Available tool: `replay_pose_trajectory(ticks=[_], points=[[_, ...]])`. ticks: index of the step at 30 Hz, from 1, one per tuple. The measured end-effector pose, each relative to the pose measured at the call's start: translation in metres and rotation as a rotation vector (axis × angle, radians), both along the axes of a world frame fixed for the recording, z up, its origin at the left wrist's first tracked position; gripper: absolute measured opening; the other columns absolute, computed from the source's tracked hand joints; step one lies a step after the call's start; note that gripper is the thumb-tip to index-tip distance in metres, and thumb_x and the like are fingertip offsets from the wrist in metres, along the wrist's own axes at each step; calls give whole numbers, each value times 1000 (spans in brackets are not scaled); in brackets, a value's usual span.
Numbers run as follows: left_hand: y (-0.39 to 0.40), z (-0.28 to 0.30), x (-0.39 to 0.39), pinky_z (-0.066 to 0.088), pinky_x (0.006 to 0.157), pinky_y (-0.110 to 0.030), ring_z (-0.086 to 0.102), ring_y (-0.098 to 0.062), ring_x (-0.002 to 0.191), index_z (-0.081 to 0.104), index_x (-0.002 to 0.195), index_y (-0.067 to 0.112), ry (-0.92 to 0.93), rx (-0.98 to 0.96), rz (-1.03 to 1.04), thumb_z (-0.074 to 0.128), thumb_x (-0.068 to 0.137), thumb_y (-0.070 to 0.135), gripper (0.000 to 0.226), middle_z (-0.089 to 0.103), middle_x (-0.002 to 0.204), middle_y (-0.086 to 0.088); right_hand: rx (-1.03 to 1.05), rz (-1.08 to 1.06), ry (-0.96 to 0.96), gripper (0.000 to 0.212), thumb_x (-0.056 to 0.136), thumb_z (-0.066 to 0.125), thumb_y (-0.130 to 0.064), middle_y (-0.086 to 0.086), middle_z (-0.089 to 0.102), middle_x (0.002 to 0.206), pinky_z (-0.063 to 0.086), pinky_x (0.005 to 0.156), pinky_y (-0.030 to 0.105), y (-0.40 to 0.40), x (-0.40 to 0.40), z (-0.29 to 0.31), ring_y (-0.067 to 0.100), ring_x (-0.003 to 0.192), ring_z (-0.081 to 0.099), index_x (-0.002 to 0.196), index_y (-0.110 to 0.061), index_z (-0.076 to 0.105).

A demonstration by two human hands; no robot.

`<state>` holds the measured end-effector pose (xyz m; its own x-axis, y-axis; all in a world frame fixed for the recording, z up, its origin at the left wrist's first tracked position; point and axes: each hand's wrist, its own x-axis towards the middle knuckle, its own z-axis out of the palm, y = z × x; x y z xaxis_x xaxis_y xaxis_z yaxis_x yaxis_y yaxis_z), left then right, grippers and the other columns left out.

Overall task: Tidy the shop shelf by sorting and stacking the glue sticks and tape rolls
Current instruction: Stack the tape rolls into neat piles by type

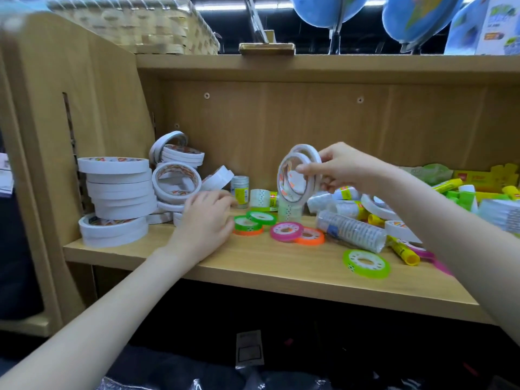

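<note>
I have two white tape rolls [299, 175] pinched upright in my right hand [342, 168], fingers clamped on their rims, lifted above the middle of the shelf [281, 266]. Their open centres face me, so the axis through the holes runs near-to-far; to lie flat on a pile they need tipping until that axis stands vertical.

The tall stack of white tape [118, 190] stands at the far left end of the shelf, well apart from the raised rolls and to their left, with looser white rolls [176, 181] leaning just right of it. My left hand [206, 218] rests palm down on the shelf beside those loose rolls, fingers spread and gripping nothing that I can see. It is the nearer hand to the stack, so I judge the move is either a pass to the left hand or a long reach leftward across it.

Nothing on the shelf sits in a container. Small coloured tape rings [287, 231] lie flat in the middle, a green ring [366, 263] nearer the front edge. To the right, glue sticks [402, 251] lie jumbled on their sides among clear wrapped packs [351, 229]. A woven basket [135, 23] sits on the shelf above; I cannot see inside it.
</note>
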<state>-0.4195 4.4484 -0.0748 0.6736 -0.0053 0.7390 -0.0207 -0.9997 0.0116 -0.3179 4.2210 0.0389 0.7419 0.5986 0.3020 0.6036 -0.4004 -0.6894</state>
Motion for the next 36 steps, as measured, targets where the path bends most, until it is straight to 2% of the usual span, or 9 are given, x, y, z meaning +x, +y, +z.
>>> replay_pose_trajectory(ticks=[3,6,8,12,18,23,29,33,36], points=[[36,0,-13,43,85,-48,60,-34,94,67,97,10,44,98,221,36,73,41,50,64,101,-11,-7,97,-93,23,82,69,-29,2,60,54,52,50,19,36,-7,12,10,47,56,74,-9,64],[55,0,-15,44,88,-49,56,-39,104,65,106,6,186,58,285,33,69,50,66,61,108,-17,-188,-15,-595,24,84,66,-27,11,66,72,45,59,28,92,-4,13,24,68,63,66,-15,57],[58,2,-11,41,92,-45,53,-37,110,62,115,6,225,44,256,28,68,55,76,58,116,-17,-214,-110,-891,17,87,58,-24,13,61,92,35,64,31,129,-4,12,33,88,58,73,-13,57],[62,3,-6,32,102,-41,46,-33,119,54,126,10,185,39,236,22,66,57,83,53,126,-11,-184,-180,-1039,25,94,47,-22,14,48,115,34,65,36,192,4,15,34,95,55,102,-3,60],[67,-1,0,43,95,-52,57,-35,102,63,102,7,72,23,182,40,64,49,62,62,106,-11,-191,134,-623,48,82,67,-38,15,48,115,37,84,29,240,32,8,31,109,48,120,-11,55],[69,-2,2,27,109,-47,44,-31,122,56,117,9,105,18,194,30,63,55,75,53,124,-10,-101,135,-603,44,85,64,-36,12,47,122,37,97,27,223,43,8,25,111,49,123,-14,55],[68,-2,2,19,112,-42,42,-29,124,54,120,9,91,29,201,26,64,56,79,52,127,-8,91,90,-611,21,82,68,-19,10,53,98,49,84,38,232,36,6,25,88,58,98,-8,61],[68,0,-2,12,114,-37,37,-23,127,49,126,13,118,19,193,21,63,59,83,47,130,-4,36,80,-483,33,86,63,-14,9,61,114,40,81,21,233,29,4,19,100,53,118,-9,55],[68,2,-4,14,114,-37,37,-23,126,49,126,13,129,41,192,23,64,58,80,48,130,-4,-4,36,-441,42,87,59,-16,7,59,119,42,76,24,201,31,7,21,105,54,128,-13,48]])
